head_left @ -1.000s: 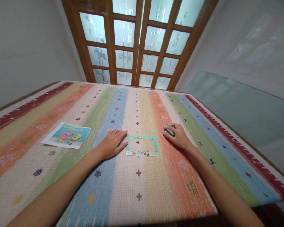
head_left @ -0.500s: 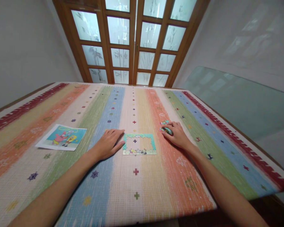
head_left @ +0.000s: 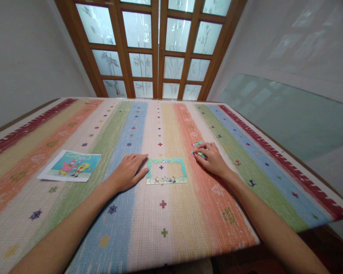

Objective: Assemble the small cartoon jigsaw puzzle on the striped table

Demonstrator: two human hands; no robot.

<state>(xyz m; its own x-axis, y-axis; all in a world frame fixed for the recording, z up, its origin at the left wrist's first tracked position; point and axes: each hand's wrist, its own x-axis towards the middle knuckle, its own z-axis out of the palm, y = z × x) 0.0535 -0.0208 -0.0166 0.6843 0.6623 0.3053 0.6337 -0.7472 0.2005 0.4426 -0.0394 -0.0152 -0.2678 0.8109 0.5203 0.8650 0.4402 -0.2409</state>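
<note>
In the head view a rectangular border of joined jigsaw pieces (head_left: 183,176) lies on the striped cloth, its middle open to the fabric. My left hand (head_left: 130,172) rests palm down at its left side, fingers stretched out and thumb apart, the tips at the border's edge. To the right, my right hand (head_left: 210,158) bends over a small pile of loose puzzle pieces (head_left: 200,155), thumb and index finger closed at a puzzle piece. The hand partly hides the pile. Just beyond the fingers lie more loose pieces (head_left: 197,143).
A printed cartoon picture (head_left: 71,166) lies flat on the left of the cloth-covered table (head_left: 148,228). The table's front edge runs below my arms. Behind stand wooden doors with frosted panes (head_left: 141,64); a pale glass panel (head_left: 274,106) leans at the right.
My right thumb and fingertips have drawn closer together over the pile. The left hand stays beside the border. The whole view has shifted slightly.
</note>
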